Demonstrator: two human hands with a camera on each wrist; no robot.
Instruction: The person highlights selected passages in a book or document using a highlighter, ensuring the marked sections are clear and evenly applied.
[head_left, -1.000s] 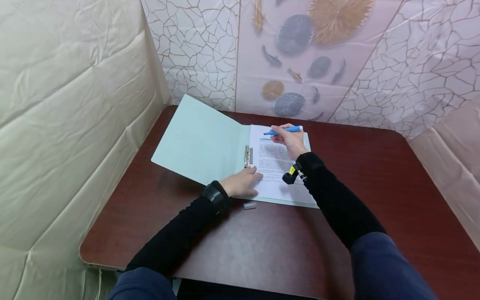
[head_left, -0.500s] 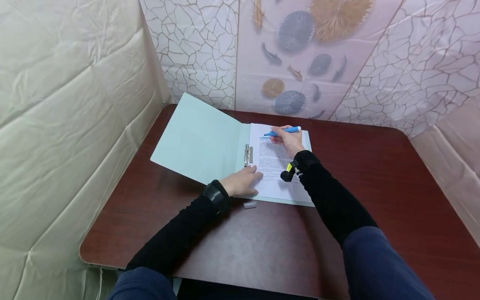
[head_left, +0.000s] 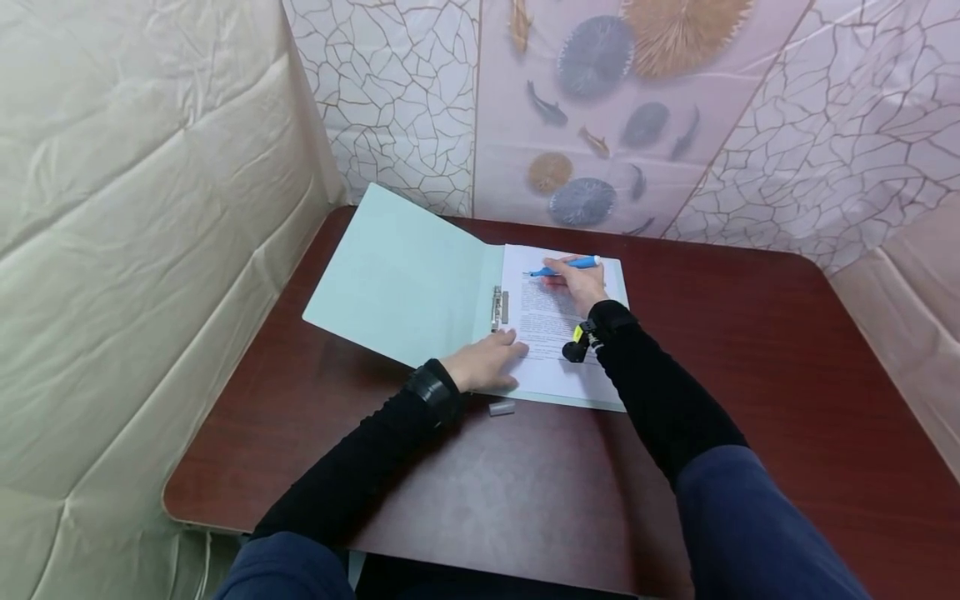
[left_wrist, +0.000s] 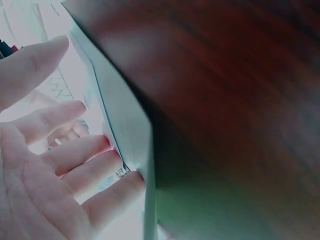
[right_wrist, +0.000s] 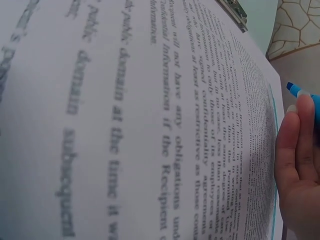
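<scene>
My right hand (head_left: 579,285) pinches a blue highlighter (head_left: 582,263) between thumb and fingers, its tip over the upper left of a printed sheet (head_left: 555,379). The right wrist view shows the highlighter's dark blue chisel tip (right_wrist: 290,86) beyond the fingertips, and a blue line (right_wrist: 274,210) running along the text near the sheet's top. The sheet lies in an opened pale green folder (head_left: 401,275) with a metal clip (head_left: 496,308) at its spine. My left hand (head_left: 483,365) rests with spread fingers at the sheet's lower left, by the folder's near edge.
A small grey cap-like piece (head_left: 502,408) lies on the dark red-brown table (head_left: 750,350) just in front of the folder. The folder's cover slants up to the left. Patterned and cream cloth hangs behind and beside the table (head_left: 405,100).
The right hand has shifted slightly down the sheet with the highlighter, and its forearm has moved a little left. The left hand stays in place. The head view has tilted slightly.
</scene>
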